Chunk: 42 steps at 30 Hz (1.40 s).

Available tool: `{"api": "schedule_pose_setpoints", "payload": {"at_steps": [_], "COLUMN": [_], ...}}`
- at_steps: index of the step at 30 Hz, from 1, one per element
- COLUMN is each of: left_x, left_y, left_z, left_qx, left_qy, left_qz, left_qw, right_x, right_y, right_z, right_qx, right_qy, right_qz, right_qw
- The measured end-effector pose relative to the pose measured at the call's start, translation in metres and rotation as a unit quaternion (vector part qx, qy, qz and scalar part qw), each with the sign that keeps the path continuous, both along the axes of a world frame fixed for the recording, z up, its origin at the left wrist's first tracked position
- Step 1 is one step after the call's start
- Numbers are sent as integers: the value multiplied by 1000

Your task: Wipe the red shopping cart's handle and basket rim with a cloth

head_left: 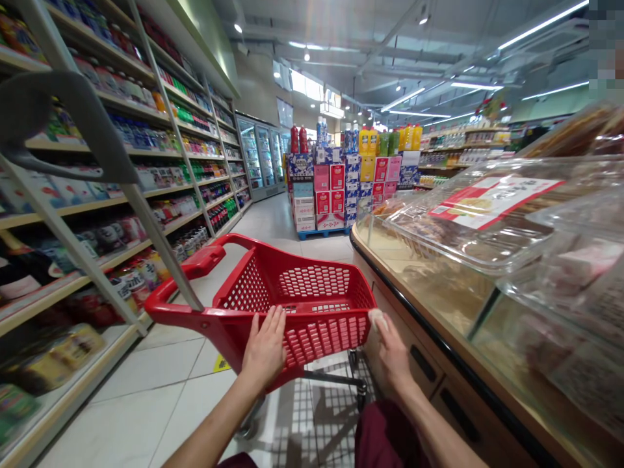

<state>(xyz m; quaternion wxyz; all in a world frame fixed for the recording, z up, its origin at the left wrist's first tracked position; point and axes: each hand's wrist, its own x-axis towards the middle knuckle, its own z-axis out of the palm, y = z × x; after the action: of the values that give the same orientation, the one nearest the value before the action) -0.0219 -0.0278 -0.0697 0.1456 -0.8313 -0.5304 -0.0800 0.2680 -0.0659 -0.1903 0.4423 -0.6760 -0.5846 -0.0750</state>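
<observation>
- The left hand (266, 348) lies on the cart's near rim with its fingers stretched out and close together, pressing lightly from above and clasping nothing; the right hand (394, 354) has its fingers bent a little over a white cloth (377, 316), pinning it against the cart's right front corner.
- At far left, long shelves (168, 188) carry rows of bottles, cans and packs.
- In front of them rises a metal pole (163, 244), fixed to the cart's left part and topped by a grey handle (104, 140) shaped like a loop.
- The cart (314, 341) stands sideways before the person, between the shelves and a counter. It is bright red, smooth and slightly glossy, with rows of small holes through its basket walls, a thick rounded rim and a curved red push bar (199, 263) at its left end.
- Below the basket, a dark frame ends in a black wheel (361, 390) above pale floor tiles (141, 406).
- Further back, glass-door fridges (263, 156) line the wall, and stacked boxes (329, 188) sit on a blue pallet (324, 233), with bottles on top.
- At right, the wooden counter (429, 383) has glass sides and holds clear plastic packs (492, 201), one bearing a red and white label.
</observation>
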Motion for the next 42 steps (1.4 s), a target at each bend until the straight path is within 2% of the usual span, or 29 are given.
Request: {"api": "schedule_pose_setpoints", "payload": {"at_steps": [2,3,7,8,9,11,14,19,23,25,29,34,39,42], "left_x": [-1,-1,-2,-4,-6,-13,-25,-36,-43,-47,-55,-66,-75,-77], "left_y": [0,-1,-2,-2,-1,0,1,0,-3,-5,-8,-9,-10,-11], "left_z": [2,2,3,4,5,9,15,17,17,16,16,21,22,21], "left_qx": [-6,-6,-6,-9,-12,-10,12,-1,6,22,31,58,55,61], "left_qy": [-2,-4,-14,-15,-15,-15,-14,-9,-24,-30,-32,-29,-23,-17], "left_qz": [-4,-1,4,-5,-17,-30,-8,5,-2,9,13,7,26,18], "left_qw": [1000,1000,1000,1000,1000,999,1000,1000,1000,999,999,998,998,998], "right_x": [-2,-5,-23,-27,-31,-36,-45,-62,-69,-73,-87,-102,-118,-132], "right_y": [8,10,4,2,1,2,7,2,7,11,10,15,17,21], "right_z": [13,13,-5,-7,-6,3,13,1,17,22,19,28,22,27], "right_qx": [34,25,-103,-113,-103,-34,61,58,112,132,100,111,75,83], "right_qy": [0,-6,-52,-64,-73,-79,-101,-185,-166,-186,-254,-235,-289,-279], "right_qz": [1,9,73,86,96,100,102,166,153,174,253,222,308,286], "right_qw": [999,1000,991,988,987,991,988,967,968,958,928,940,903,913]}}
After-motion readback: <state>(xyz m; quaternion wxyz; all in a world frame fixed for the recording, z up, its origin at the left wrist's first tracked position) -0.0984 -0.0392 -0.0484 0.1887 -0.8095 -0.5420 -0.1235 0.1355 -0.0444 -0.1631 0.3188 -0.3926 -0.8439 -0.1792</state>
